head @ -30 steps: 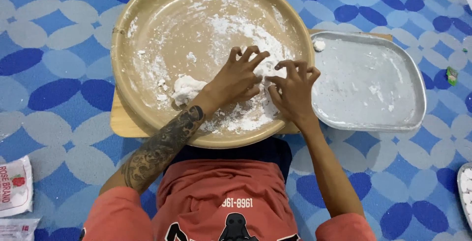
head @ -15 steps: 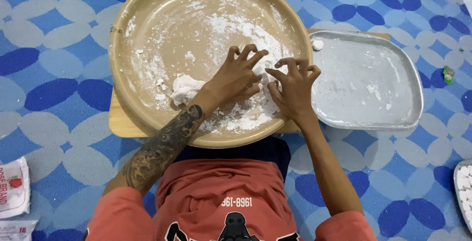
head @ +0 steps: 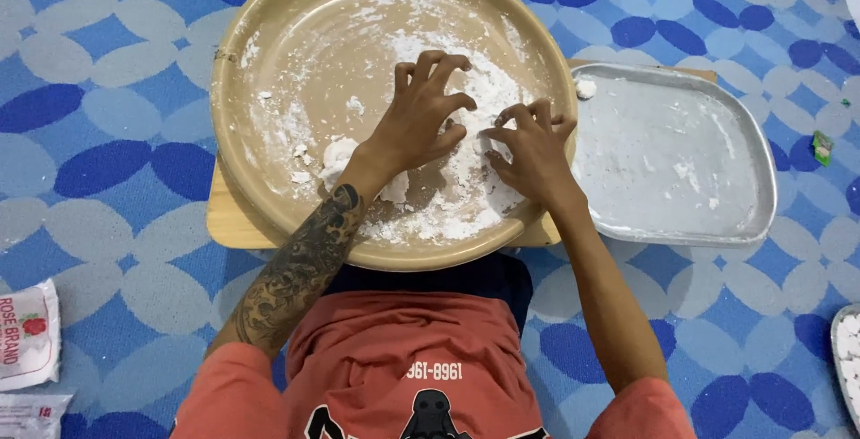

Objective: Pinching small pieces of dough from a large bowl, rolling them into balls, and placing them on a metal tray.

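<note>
A large round tan basin [head: 269,72] holds white flour and crumbly dough lumps [head: 448,197]. My left hand [head: 417,125], on a tattooed forearm, hovers claw-like over the flour with fingers spread and bent. My right hand [head: 528,148] rests beside it near the basin's right rim, fingertips pinching at a bit of white dough. Both hands are dusted with flour.
The basin sits on a low wooden board [head: 228,219]. A flour-coated rectangular metal tray [head: 681,152] lies to the right, with a small dough lump [head: 586,88] at its corner. Flour packets [head: 27,336] lie at lower left. Another tray with white pieces [head: 847,358] shows at lower right. A blue patterned mat covers the floor.
My left hand has lifted its fingers and curled them over the flour. My right hand has drawn its fingertips together.
</note>
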